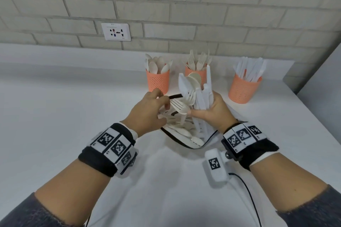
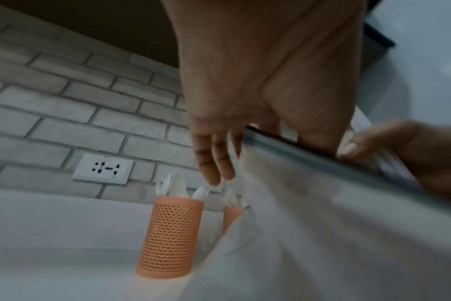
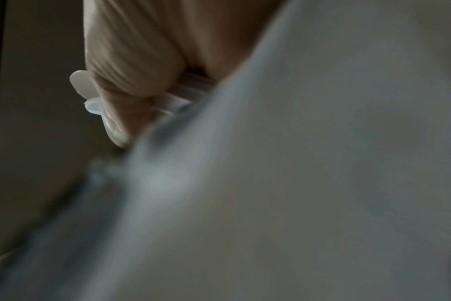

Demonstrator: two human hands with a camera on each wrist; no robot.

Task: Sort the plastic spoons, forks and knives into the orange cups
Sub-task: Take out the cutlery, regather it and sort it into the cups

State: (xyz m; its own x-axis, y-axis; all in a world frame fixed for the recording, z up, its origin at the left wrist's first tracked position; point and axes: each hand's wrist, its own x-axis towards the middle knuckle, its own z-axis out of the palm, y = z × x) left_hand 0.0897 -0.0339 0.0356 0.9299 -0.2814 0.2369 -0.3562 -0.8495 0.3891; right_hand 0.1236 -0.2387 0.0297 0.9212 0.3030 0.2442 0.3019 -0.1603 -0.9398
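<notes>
My right hand (image 1: 214, 110) grips a mixed bundle of cutlery (image 1: 195, 90) upright above the bag (image 1: 184, 134); my left hand (image 1: 147, 110) pinches the bag's rim. 3 orange cups (image 1: 158, 81) stand behind on the bench (image 1: 73, 107).

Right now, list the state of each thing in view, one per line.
Left cup: upright, holds spoons.
Middle cup: upright, holds forks.
Right cup: upright, holds knives.
Bundle: mixed cutlery, gripped upright by right hand.
Left hand: holds the bag's black rim.
Bag: open, cutlery still inside.
Socket: nothing plugged in.
</notes>
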